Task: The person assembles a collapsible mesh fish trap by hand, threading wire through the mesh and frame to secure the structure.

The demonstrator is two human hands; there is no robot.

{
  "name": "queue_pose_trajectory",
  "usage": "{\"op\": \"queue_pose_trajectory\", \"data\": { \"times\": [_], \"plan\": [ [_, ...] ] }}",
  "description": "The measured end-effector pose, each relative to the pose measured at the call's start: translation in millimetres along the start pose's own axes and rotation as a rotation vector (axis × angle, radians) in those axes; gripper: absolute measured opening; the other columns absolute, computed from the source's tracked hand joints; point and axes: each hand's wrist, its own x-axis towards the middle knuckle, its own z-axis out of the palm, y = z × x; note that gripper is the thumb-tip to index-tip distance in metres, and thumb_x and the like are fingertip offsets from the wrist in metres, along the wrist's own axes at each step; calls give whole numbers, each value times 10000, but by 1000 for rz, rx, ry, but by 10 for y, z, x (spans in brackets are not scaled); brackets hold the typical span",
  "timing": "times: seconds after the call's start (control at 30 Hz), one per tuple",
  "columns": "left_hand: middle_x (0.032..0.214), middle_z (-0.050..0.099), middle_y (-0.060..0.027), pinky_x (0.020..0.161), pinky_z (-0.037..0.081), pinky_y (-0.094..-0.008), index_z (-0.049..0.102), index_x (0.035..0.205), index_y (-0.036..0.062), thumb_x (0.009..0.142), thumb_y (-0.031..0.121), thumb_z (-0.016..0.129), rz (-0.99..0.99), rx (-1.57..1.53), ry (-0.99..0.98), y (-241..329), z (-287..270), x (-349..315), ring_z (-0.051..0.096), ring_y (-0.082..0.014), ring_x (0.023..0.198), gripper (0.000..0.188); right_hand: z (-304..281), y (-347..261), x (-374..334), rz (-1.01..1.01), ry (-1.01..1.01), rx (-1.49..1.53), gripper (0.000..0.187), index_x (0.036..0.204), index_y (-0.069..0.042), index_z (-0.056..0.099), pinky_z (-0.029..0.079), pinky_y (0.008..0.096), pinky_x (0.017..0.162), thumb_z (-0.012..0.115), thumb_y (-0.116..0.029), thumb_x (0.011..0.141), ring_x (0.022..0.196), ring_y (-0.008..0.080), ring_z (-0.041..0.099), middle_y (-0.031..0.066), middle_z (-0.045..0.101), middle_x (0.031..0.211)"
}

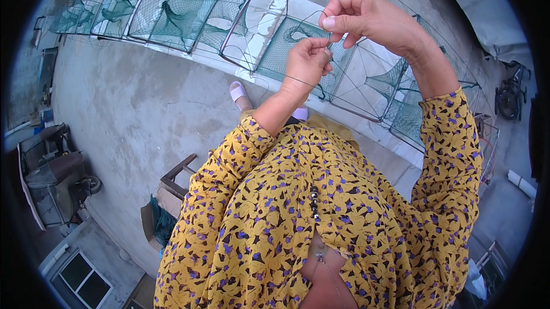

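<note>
In front of my body, my left hand (309, 63) is closed in a pinch on a thin dark cord (303, 82). The cord loops near the wrist and runs up between the two hands. Just above and to the right, my right hand (366, 22) pinches the same cord between thumb and fingers. Whether a small tool is also in the fingers, I cannot tell. Behind both hands stretches a long fish trap (183, 22) of green netting on dark rectangular metal frames. One netted panel (281, 59) lies directly beyond my left hand.
A pale strip of sheeting (235, 59) lies under the trap on the concrete floor (143, 91). At the lower left are a wooden stool (177, 177) and a box with green netting (163, 220). A three-wheeled vehicle (54, 171) stands far left; a grey cover (481, 8) hangs at upper right.
</note>
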Motion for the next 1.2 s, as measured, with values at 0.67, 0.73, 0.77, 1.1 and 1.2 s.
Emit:
{"op": "queue_pose_trajectory", "data": {
  "times": [0.67, 0.73, 0.77, 1.1, 1.2],
  "plan": [
    [705, 550, -19, 501, 396, -206, 544, 896, 8, 823, 50, 548, -84, -430, 162, 10, 48, -60, 477, -71, 570, 84, 10, -59, 3, 251, -114, -295, 142, 833, -14, 542, 474, 212, 487, 553, -154, 857, 548, 90, 567, 32, 585, 669],
    [707, 537, 3, 556, 402, -207, 567, 859, 39, 854, 65, 519, -46, -340, 85, 78, 90, -110, 473, -70, 589, 55, 13, -34, -31, 239, -172, -226, 154, 838, -17, 544, 472, 207, 488, 558, -169, 859, 551, 85, 567, 26, 582, 668],
    [707, 537, 3, 556, 402, -207, 567, 859, 39, 854, 65, 519, -47, -340, 85, 64, 97, -124, 473, -70, 589, 55, 19, -19, -39, 225, -233, -158, 167, 843, -19, 546, 471, 201, 489, 563, -184, 861, 554, 81, 568, 19, 578, 666],
    [712, 506, 30, 475, 333, -180, 573, 900, 33, 907, 195, 518, -30, -58, 40, 122, 88, -218, 411, -36, 535, 172, 53, 95, 42, 62, 241, -27, 123, 916, -47, 590, 502, 228, 630, 560, -123, 823, 738, 89, 570, 23, 592, 815],
    [665, 467, 37, 453, 306, -184, 567, 891, 38, 907, 200, 511, -116, -230, 39, 163, 29, -215, 388, -41, 508, 172, -19, 247, 137, 193, -17, -581, 144, 896, -56, 608, 480, 258, 620, 568, -39, 758, 755, 110, 563, 22, 609, 812]
  ]
}}
